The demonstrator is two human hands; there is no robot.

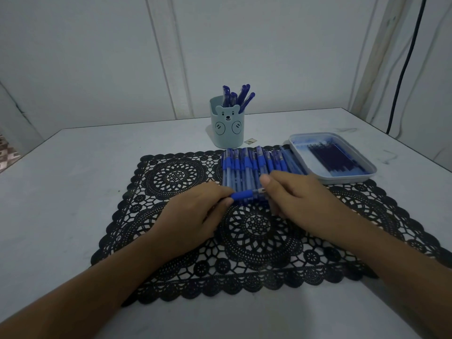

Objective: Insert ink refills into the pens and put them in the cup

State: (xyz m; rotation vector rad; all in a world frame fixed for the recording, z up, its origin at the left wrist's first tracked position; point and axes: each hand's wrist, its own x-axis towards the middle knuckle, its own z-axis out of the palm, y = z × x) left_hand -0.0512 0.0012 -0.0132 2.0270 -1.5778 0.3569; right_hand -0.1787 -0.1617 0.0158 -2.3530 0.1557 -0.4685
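Grip round 1 pen [244, 195]: left hand [195, 211], right hand [298, 194]; below, lace mat [171, 177], white table [73, 179].

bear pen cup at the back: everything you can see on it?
The cup is pale blue, plastic-looking, open-topped, standing upright. A bear head rises above the front rim; two paw circles are drawn below. Several blue pens stand in it, leaning right. It sits on the white table just beyond the black lace mat.

Black lace-patterned mat [256, 241], pale blue bear-faced cup [227, 126], blue pens [254, 165]
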